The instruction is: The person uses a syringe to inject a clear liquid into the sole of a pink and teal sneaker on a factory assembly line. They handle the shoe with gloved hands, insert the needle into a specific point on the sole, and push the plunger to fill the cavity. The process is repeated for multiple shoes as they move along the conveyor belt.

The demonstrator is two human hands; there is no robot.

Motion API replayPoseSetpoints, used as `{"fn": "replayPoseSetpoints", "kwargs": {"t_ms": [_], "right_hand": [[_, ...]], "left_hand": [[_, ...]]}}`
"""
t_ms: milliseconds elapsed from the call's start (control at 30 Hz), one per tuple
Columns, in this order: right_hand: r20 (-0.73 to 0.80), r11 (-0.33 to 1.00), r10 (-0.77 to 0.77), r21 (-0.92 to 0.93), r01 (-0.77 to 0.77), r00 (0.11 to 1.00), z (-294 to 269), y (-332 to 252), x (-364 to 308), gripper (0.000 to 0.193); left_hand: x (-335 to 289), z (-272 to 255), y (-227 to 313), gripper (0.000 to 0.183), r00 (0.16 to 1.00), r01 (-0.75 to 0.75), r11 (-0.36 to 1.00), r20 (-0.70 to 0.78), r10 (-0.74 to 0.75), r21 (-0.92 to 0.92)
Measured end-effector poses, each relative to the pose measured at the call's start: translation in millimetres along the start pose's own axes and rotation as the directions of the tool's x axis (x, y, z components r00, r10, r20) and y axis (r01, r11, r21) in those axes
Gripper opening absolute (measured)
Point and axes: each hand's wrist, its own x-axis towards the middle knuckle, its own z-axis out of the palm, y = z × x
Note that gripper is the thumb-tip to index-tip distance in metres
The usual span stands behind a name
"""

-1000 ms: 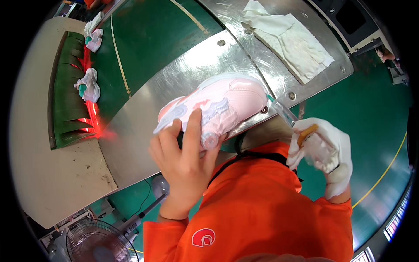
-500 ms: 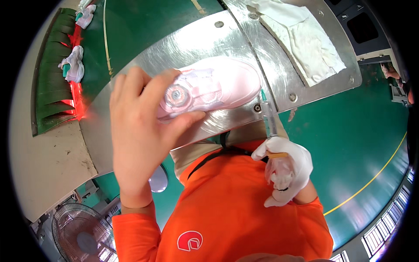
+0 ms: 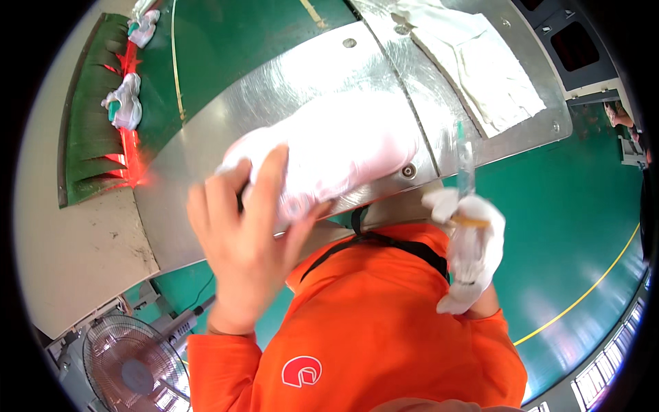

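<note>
A pale pink shoe [image 3: 350, 134] lies tilted on the metal work table, its toe to the right. Its round dial sits at the lower edge, beside my thumb, and glare washes out much of the upper. My bare left hand [image 3: 244, 230] grips the shoe's heel end, fingers on top and thumb on the near side. In my white-gloved right hand [image 3: 484, 237] is a clear syringe [image 3: 465, 165]. Its green tip points away from me, off the table's near edge and apart from the shoe. The fingers wrap round the barrel below an orange-brown band.
White cloths [image 3: 501, 82] lie on the right part of the metal table [image 3: 261, 89]. At the far left, pale shoes [image 3: 127, 103] stand by a strip curtain [image 3: 89, 137] with red light under it. A fan [image 3: 137, 367] stands at the lower left.
The shoe has rolled toward me, so its dial has gone from the top to the near side. My left hand has shifted nearer with it. My right hand and the syringe have moved right.
</note>
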Motion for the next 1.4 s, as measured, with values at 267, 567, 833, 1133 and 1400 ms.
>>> {"fn": "replayPoseSetpoints", "kwargs": {"t_ms": [267,567,833,1133,1400], "right_hand": [[0.244,0.855,-0.18,-0.441,0.274,0.953,6,-18,52,0.099],[0.155,0.838,-0.129,-0.512,0.191,0.98,6,-16,62,0.099],[0.035,0.726,-0.096,-0.681,0.094,0.995,24,-13,67,0.101],[0.134,0.604,-0.029,-0.788,0.124,0.991,43,-4,63,0.099],[-0.067,0.584,-0.138,-0.811,0.026,0.988,43,-20,65,0.104]], "left_hand": [[-28,-2,4,0.062,0.999,-0.032,0.998,-0.008,0.032,-0.048],[33,-9,-35,0.045,0.977,-0.215,0.976,0.004,0.215,0.008],[107,-44,-62,0.029,0.747,0.513,0.797,0.624,-0.23,-0.32],[113,-31,-85,0.074,0.563,-0.584,0.743,0.496,0.661,-0.327],[162,14,-52,0.037,0.649,-0.201,0.751,0.489,0.583,-0.628]]}}
